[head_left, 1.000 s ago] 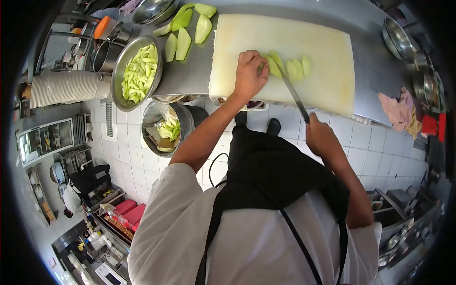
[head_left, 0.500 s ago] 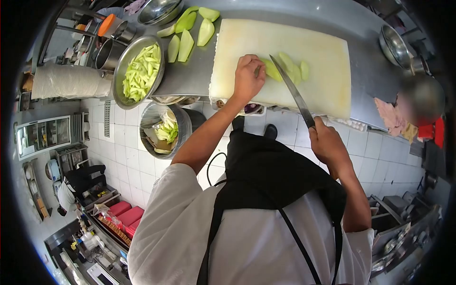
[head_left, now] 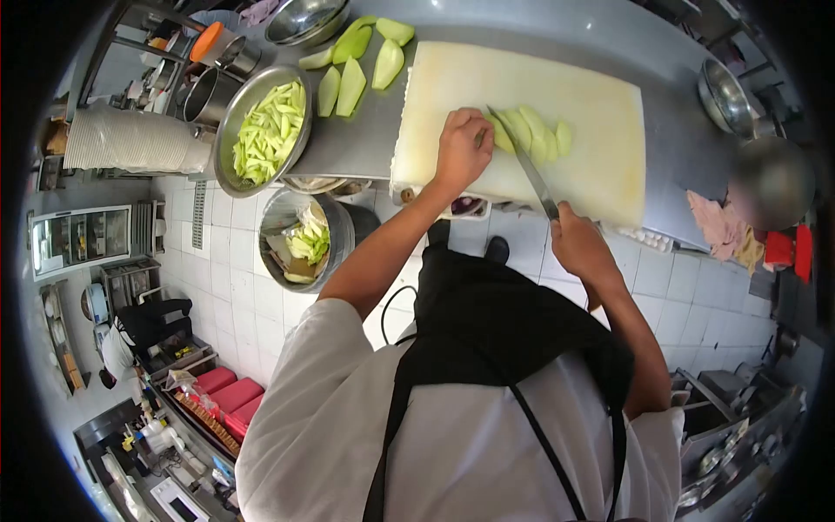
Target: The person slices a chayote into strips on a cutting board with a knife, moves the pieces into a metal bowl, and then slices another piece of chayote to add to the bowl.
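Note:
My right hand (head_left: 584, 246) is wrapped round the handle of a long kitchen knife (head_left: 537, 181). Its blade slants up and left across a white cutting board (head_left: 591, 96), tip close to my left fingers. With curled fingertips my left hand (head_left: 465, 152) holds down a pale green piece of chayote (head_left: 502, 137), mostly hidden behind hand and blade. Cut chayote slices (head_left: 544, 139) lie fanned out just right of the blade. Beyond the board's left edge, several larger chayote pieces (head_left: 351, 85) rest on the steel counter.
A steel bowl (head_left: 306, 143) of cut green strips stands on the counter's left side. Below it is a bin (head_left: 339, 233) with vegetable scraps. Metal bowls (head_left: 726, 97) and a pink cloth (head_left: 715, 223) are at the right. A person (head_left: 148, 326) bends over at far left.
My right hand and the knife have moved left and slightly up. Another slice appears beside the blade, and the left hand stays on the piece. The whole view has shifted a little.

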Demonstrator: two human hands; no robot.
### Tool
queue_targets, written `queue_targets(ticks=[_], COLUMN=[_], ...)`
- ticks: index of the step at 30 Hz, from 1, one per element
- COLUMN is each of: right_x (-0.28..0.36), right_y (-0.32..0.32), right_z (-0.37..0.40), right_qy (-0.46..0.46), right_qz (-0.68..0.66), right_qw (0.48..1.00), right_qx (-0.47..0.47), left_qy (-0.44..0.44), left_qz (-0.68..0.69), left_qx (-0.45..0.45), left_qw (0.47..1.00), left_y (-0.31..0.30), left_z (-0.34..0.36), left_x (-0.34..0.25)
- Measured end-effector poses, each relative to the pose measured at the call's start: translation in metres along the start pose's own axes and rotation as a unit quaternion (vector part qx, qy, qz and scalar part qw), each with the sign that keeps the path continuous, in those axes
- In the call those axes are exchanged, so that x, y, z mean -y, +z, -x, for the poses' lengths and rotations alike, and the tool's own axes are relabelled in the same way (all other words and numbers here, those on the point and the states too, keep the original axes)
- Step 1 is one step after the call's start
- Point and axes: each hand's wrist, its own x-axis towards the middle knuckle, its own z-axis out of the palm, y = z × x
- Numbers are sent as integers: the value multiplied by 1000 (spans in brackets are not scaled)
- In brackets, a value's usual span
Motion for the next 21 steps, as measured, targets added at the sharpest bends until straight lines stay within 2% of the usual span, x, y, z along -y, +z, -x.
queue_targets(ticks=[4, 8, 13, 16, 21], right_x=[4, 9, 11, 13, -4], right_y=[-23, -28, -25, -23, 13], right_z=[16, 31, 32, 33, -8], right_qy=[34, 20, 29, 23, -16], right_qz=[-21, -15, -3, 7, 27], right_qw=[999, 999, 998, 999, 999], right_qx=[9, 30, 56, 45, 8], left_qy=[-9, -63, -44, -48, -34], left_qz=[-7, 21, 13, 11, -1], left_qx=[-19, -1, -10, -9, -22], left_qw=[1000, 998, 999, 999, 999], left_y=[-5, -1, 0, 0, 0], left_z=[-1, 0, 0, 1, -8], left_x=[7, 16, 15, 14, 13])
